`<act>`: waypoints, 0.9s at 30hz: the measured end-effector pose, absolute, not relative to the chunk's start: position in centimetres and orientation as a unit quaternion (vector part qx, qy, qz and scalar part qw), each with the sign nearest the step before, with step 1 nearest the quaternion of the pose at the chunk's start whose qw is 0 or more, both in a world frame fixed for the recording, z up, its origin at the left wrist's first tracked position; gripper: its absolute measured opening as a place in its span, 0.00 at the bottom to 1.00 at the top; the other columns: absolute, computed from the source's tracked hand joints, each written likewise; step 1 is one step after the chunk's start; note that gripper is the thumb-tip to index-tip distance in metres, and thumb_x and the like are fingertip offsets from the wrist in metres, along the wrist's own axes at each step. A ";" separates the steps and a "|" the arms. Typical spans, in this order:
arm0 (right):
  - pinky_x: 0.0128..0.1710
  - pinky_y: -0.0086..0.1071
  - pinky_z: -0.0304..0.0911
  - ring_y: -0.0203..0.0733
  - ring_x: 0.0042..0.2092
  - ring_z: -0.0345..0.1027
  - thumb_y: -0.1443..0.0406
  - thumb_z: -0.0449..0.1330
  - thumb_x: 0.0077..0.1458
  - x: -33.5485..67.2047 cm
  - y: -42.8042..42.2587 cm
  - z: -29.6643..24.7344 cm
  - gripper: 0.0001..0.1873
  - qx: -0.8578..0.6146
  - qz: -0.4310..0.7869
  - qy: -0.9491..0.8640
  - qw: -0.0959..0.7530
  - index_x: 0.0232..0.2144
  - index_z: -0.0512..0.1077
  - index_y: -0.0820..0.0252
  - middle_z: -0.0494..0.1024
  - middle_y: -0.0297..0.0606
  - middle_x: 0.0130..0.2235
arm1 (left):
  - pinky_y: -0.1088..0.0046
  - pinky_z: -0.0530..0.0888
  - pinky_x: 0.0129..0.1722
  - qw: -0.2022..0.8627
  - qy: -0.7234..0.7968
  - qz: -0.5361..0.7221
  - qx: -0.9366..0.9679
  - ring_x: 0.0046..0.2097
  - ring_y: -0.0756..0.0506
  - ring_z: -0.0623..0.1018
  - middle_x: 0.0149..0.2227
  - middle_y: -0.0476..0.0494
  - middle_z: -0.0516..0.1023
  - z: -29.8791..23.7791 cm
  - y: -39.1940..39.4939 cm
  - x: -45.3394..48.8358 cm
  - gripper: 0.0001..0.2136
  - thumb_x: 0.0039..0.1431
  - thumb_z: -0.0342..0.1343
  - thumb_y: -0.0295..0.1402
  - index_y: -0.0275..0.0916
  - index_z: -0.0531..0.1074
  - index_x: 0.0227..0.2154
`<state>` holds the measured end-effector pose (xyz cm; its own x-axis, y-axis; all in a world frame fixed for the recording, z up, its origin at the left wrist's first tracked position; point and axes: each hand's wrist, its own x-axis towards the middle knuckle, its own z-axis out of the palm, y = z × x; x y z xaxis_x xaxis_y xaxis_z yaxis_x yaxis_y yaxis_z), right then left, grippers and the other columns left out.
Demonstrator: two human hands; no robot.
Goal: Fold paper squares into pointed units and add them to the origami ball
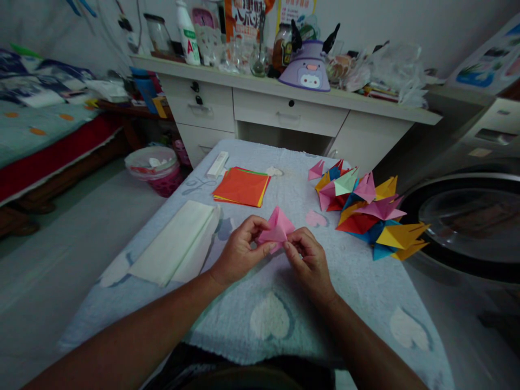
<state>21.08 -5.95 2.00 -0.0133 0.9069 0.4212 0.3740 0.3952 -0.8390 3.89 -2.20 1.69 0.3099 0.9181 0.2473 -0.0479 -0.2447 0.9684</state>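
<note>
A pink sheet of origami paper (278, 227), partly folded with a pointed flap standing up, is held above the middle of the table. My left hand (246, 244) pinches its left side between thumb and fingers. My right hand (307, 259) grips its lower right corner the same way. Behind it lies a stack of square origami paper (241, 186), orange-red on top with yellow and green edges showing. To the right sits a heap of folded paper pieces (365, 208) in pink, yellow, blue, red and pale green.
A folded pale green cloth or paper (174, 244) lies left on the heart-patterned tablecloth (272, 317), near a small white box (218, 164). Beyond stand a white cabinet (280, 111) and a pink waste bin (154, 169). A washing machine (467, 216) is at the right.
</note>
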 end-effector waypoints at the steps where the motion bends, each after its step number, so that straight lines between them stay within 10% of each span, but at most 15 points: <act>1: 0.29 0.30 0.58 0.36 0.31 0.62 0.65 0.56 0.61 21.1 -5.9 2.0 0.07 -0.482 0.259 -0.665 0.508 0.30 0.69 0.57 0.66 0.33 0.31 | 0.76 0.70 0.36 0.528 0.339 0.480 0.614 0.34 0.51 0.75 0.33 0.51 0.75 1.7 -2.3 4.0 0.19 0.52 0.63 0.29 0.41 0.65 0.46; 4: 0.30 0.31 0.58 0.36 0.32 0.62 0.66 0.56 0.60 21.0 -6.0 2.0 0.06 -0.473 0.247 -0.681 0.501 0.30 0.70 0.57 0.67 0.33 0.31 | 0.75 0.71 0.39 0.559 0.332 0.468 0.599 0.37 0.50 0.76 0.36 0.49 0.77 1.5 -2.2 3.9 0.29 0.52 0.64 0.31 0.42 0.59 0.55; 9: 0.32 0.32 0.60 0.37 0.33 0.62 0.66 0.57 0.58 21.0 -6.1 1.8 0.01 -0.478 0.206 -0.685 0.511 0.35 0.68 0.56 0.67 0.34 0.34 | 0.74 0.69 0.36 0.519 0.376 0.418 0.644 0.35 0.49 0.73 0.32 0.48 0.75 1.4 -1.9 3.5 0.10 0.54 0.62 0.35 0.35 0.72 0.36; 14: 0.45 0.41 0.64 0.46 0.48 0.64 0.60 0.63 0.53 21.2 -6.1 1.9 0.25 -0.497 0.191 -0.664 0.525 0.51 0.62 0.55 0.68 0.42 0.47 | 0.77 0.63 0.29 0.498 0.371 0.371 0.691 0.29 0.52 0.67 0.26 0.53 0.69 1.6 -2.0 3.6 0.10 0.54 0.61 0.37 0.35 0.71 0.30; 19: 0.35 0.32 0.61 0.38 0.33 0.63 0.60 0.60 0.57 21.3 -6.0 2.2 0.07 -0.465 0.331 -0.666 0.481 0.32 0.69 0.57 0.67 0.32 0.30 | 0.78 0.57 0.24 0.485 0.354 0.292 0.744 0.25 0.53 0.61 0.22 0.55 0.60 1.4 -2.2 4.0 0.12 0.55 0.58 0.37 0.36 0.65 0.22; 27: 0.28 0.29 0.55 0.34 0.28 0.55 0.57 0.56 0.61 21.3 -6.1 2.3 0.15 -0.480 0.419 -0.600 0.483 0.25 0.67 0.58 0.62 0.29 0.25 | 0.78 0.56 0.24 0.492 0.350 0.253 0.756 0.26 0.53 0.61 0.22 0.54 0.59 1.5 -2.0 4.2 0.08 0.50 0.56 0.32 0.37 0.64 0.20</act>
